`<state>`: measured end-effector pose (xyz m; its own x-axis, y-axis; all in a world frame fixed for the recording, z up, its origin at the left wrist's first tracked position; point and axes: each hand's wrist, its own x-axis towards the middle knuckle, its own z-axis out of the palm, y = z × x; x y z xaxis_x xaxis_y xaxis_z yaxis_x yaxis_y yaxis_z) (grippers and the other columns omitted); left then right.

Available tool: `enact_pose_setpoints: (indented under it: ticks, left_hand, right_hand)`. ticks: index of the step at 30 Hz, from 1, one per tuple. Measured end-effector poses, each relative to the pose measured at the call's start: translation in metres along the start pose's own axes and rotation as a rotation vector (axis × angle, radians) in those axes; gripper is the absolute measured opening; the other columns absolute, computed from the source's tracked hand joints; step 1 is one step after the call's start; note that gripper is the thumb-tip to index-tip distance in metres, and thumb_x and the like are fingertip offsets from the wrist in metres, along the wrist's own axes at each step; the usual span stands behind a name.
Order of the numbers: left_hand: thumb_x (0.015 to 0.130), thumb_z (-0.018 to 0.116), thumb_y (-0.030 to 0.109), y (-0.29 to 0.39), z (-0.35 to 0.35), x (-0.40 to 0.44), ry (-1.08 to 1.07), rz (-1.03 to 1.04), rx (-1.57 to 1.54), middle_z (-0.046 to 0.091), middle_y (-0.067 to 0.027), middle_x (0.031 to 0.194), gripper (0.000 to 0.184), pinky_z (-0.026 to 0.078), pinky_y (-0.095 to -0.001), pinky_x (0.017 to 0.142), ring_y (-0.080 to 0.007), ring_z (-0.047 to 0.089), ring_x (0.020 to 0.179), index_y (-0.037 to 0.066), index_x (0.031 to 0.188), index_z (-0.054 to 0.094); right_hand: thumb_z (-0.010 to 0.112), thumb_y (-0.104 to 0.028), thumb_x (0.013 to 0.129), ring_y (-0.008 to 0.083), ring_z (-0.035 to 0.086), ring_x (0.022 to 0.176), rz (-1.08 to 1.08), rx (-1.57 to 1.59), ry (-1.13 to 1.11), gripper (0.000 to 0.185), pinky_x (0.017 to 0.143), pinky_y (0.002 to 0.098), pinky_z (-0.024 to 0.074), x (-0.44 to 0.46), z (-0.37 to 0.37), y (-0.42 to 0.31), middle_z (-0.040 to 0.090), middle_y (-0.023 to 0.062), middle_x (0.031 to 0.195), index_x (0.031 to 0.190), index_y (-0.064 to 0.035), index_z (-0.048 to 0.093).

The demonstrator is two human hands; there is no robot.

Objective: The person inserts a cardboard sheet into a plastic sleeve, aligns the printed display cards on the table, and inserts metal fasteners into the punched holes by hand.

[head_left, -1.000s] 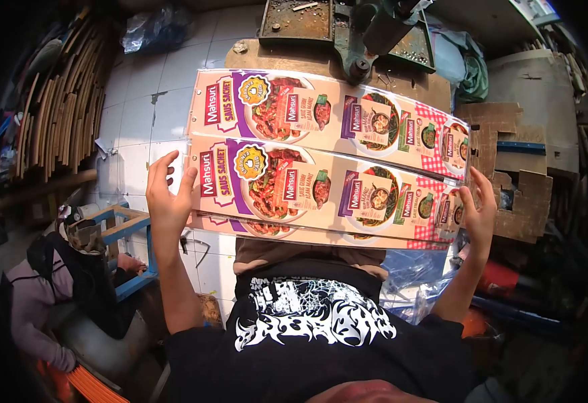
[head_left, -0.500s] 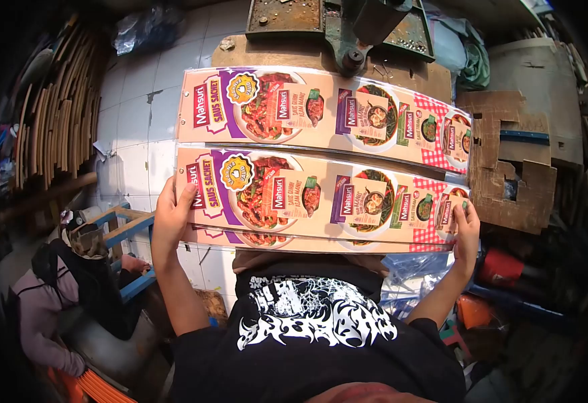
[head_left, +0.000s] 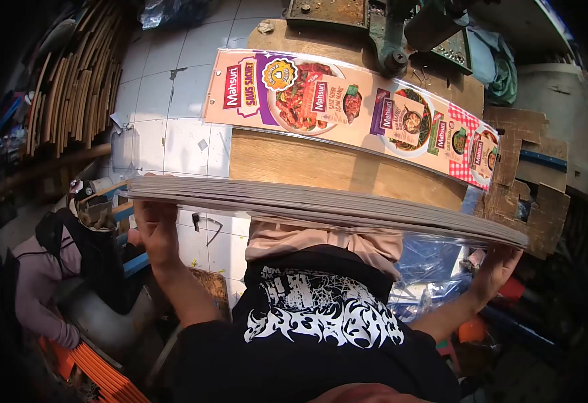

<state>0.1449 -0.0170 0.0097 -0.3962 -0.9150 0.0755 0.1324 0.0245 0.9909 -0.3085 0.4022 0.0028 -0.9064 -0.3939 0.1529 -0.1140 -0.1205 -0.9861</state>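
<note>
Edge-on above my lap is a thick stack of grey printed boards, tilted up so that its layered long edge shows. My left hand grips its left end from below. At the other end my right hand is closed round the lower corner. Several fingers of both hands are hidden behind the boards. Farther off, a Mahsuri sauce sachet printed board lies face up on the wooden table; whether more boards lie under it I cannot tell.
A green metal press with trays of small metal parts stands at the far edge. Wooden strips lean at left. Cut cardboard lies at right. A person's sleeve shows at lower left, near orange strips.
My hands have lifted the nearer boards and tipped them from face up to edge-on, uncovering the wooden tabletop. The camera view has shifted somewhat left.
</note>
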Motion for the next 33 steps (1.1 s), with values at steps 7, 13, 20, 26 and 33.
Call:
enact_pose_setpoints:
  ticks: [7,13,20,26,33]
  left_hand:
    - [0.098,0.071,0.019,-0.037,0.014,0.036,-0.15,0.206,0.042,0.063,-0.0137,0.121,0.043,0.038,-0.0536,0.117,-0.033,0.057,0.127,0.005,0.131,0.048]
    - [0.1,0.067,0.031,-0.043,0.018,0.042,-0.194,0.319,0.135,0.06,-0.0177,0.122,0.043,0.037,-0.0581,0.116,-0.0379,0.055,0.129,0.006,0.13,0.048]
    - [0.097,0.067,0.046,-0.046,0.026,0.039,-0.15,0.224,0.148,0.054,-0.0213,0.138,0.07,0.023,-0.0568,0.125,-0.0359,0.049,0.138,-0.002,0.141,0.043]
    - [0.098,0.066,0.049,-0.069,0.022,0.039,-0.16,0.237,0.067,0.058,-0.0206,0.132,0.073,0.029,-0.056,0.121,-0.0351,0.054,0.132,-0.002,0.143,0.041]
    - [0.105,0.057,0.012,-0.057,0.012,0.019,-0.082,0.101,0.049,0.061,-0.0115,0.125,0.034,0.047,-0.0293,0.098,-0.0156,0.058,0.113,-0.004,0.133,0.049]
  right_hand:
    - [0.054,-0.028,0.107,0.0342,0.051,0.139,-0.107,0.162,-0.002,0.046,0.123,0.0494,0.0372,0.007,0.006,0.044,0.059,0.0124,0.139,0.148,-0.0095,0.044]
    - [0.049,-0.029,0.108,0.037,0.046,0.143,-0.083,0.271,-0.042,0.046,0.124,0.053,0.0314,0.009,0.003,0.058,0.057,0.0143,0.143,0.148,-0.0069,0.044]
    - [0.056,-0.027,0.098,0.04,0.045,0.143,-0.082,0.224,-0.07,0.068,0.125,0.0545,0.0259,0.013,0.02,0.062,0.053,0.0196,0.146,0.154,0.001,0.031]
    - [0.059,-0.028,0.091,0.0385,0.047,0.141,-0.03,0.199,0.025,0.079,0.123,0.0512,0.0304,0.011,0.024,0.07,0.051,0.0218,0.149,0.156,0.0015,0.026]
    - [0.054,-0.017,0.101,0.0265,0.057,0.128,-0.051,0.081,-0.212,0.057,0.113,0.0402,0.0424,0.014,-0.041,0.083,0.056,0.0192,0.14,0.152,0.0031,0.038]
